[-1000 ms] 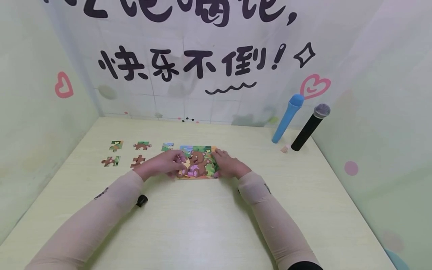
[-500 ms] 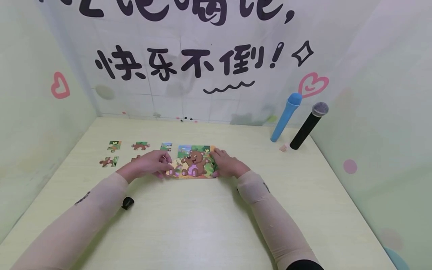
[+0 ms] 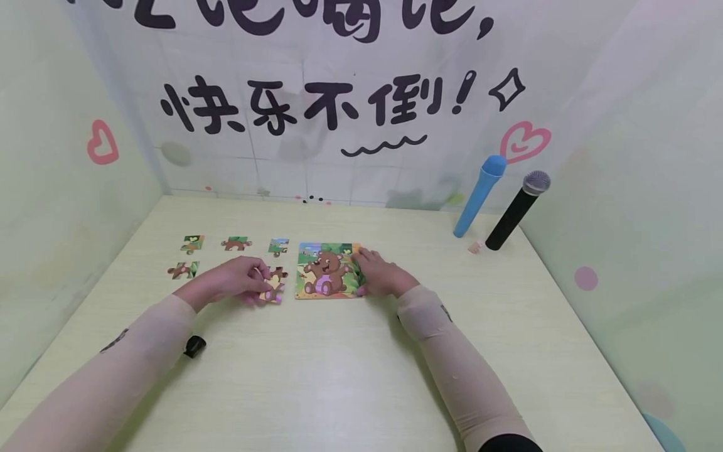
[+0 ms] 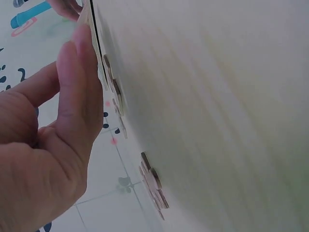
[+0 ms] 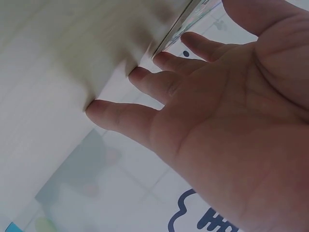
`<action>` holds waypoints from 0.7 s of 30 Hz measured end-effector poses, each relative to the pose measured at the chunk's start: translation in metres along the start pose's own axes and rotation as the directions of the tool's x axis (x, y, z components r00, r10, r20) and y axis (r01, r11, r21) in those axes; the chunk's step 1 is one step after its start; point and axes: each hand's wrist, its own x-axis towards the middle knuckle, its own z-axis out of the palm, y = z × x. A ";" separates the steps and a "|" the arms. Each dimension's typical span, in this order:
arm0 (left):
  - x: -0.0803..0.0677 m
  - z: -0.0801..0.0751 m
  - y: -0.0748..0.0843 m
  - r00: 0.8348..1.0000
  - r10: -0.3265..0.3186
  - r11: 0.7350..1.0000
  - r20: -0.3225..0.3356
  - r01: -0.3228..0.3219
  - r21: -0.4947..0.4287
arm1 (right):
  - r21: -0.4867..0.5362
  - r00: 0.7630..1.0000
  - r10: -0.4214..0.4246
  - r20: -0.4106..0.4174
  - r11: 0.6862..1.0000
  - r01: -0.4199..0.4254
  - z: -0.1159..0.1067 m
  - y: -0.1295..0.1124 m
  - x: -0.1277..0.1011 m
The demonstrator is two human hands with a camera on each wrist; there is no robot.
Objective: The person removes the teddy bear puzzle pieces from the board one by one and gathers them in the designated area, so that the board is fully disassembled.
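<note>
A square puzzle board (image 3: 327, 273) with a brown bear picture lies on the table. Left of it, my left hand (image 3: 240, 279) pinches a puzzle piece (image 3: 274, 290) low over the table, thumb on its face; the fingers below are partly hidden. In the left wrist view that hand (image 4: 53, 125) hides most of what it holds. My right hand (image 3: 384, 274) rests at the board's right edge, fingers spread. The right wrist view shows this hand (image 5: 217, 101) with fingertips touching the table beside the board's edge.
Several loose puzzle pieces lie left of the board, among them a bear-head piece (image 3: 236, 243) and a green-blue piece (image 3: 278, 245). A blue microphone (image 3: 480, 196) and a black microphone (image 3: 516, 212) stand at the back right, near a small pinkish bit (image 3: 474, 248). Walls border the table.
My left hand has drawn leftward off the board's lower left with the puzzle piece, baring the whole left side of the bear picture. The right hand has stayed at the board's right edge.
</note>
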 end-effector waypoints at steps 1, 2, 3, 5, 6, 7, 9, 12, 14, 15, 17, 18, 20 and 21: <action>-0.001 0.000 -0.001 1.000 -0.005 1.000 0.001 0.005 0.000 | 0.001 1.000 0.000 -0.001 1.000 0.000 0.000 0.000 0.000; -0.003 -0.001 -0.002 1.000 -0.008 1.000 0.002 0.008 0.001 | 0.001 1.000 0.000 -0.001 1.000 0.000 0.000 0.000 0.000; -0.004 -0.001 -0.003 1.000 -0.013 1.000 0.001 0.013 0.005 | 0.000 1.000 0.000 -0.002 1.000 0.000 0.000 0.000 0.001; -0.007 -0.001 -0.005 1.000 -0.023 1.000 0.000 0.023 0.012 | -0.002 1.000 0.001 -0.003 1.000 -0.001 0.000 0.001 0.002; -0.008 -0.001 -0.006 1.000 -0.029 0.999 0.002 0.029 0.014 | -0.003 1.000 0.001 -0.003 1.000 -0.001 0.001 0.001 0.002; -0.010 -0.001 -0.006 0.999 -0.034 0.999 0.002 0.034 0.013 | -0.003 1.000 0.002 -0.003 1.000 -0.002 0.001 0.001 0.002; -0.012 -0.001 -0.007 0.999 -0.043 0.999 0.000 0.043 0.018 | -0.002 1.000 0.003 -0.004 1.000 -0.003 0.001 0.002 0.002; -0.015 0.001 -0.008 0.999 -0.052 0.998 0.000 0.052 0.021 | 0.005 1.000 0.004 -0.005 1.000 -0.004 0.001 0.002 0.002; -0.017 0.002 -0.009 0.998 -0.056 0.998 -0.007 0.056 0.028 | 0.007 1.000 0.005 -0.005 1.000 -0.005 0.001 0.002 0.002; -0.018 0.002 -0.009 0.998 -0.057 0.998 -0.009 0.057 0.032 | 0.009 1.000 0.006 -0.003 1.000 -0.006 0.001 0.002 0.002; -0.019 0.003 -0.009 0.998 -0.057 0.998 -0.008 0.057 0.034 | 0.005 1.000 0.005 0.000 1.000 -0.005 0.001 0.003 0.002; -0.020 0.004 -0.008 0.998 -0.059 0.998 -0.010 0.059 0.035 | 0.003 1.000 0.004 0.001 1.000 -0.004 0.001 0.003 0.002; -0.021 0.005 -0.007 0.998 -0.059 0.997 -0.011 0.059 0.045 | 0.001 1.000 0.003 0.001 1.000 -0.003 0.001 0.003 0.002; -0.022 0.005 -0.006 0.998 -0.060 0.997 -0.009 0.060 0.049 | 0.001 1.000 0.001 0.000 1.000 -0.001 0.001 0.003 0.002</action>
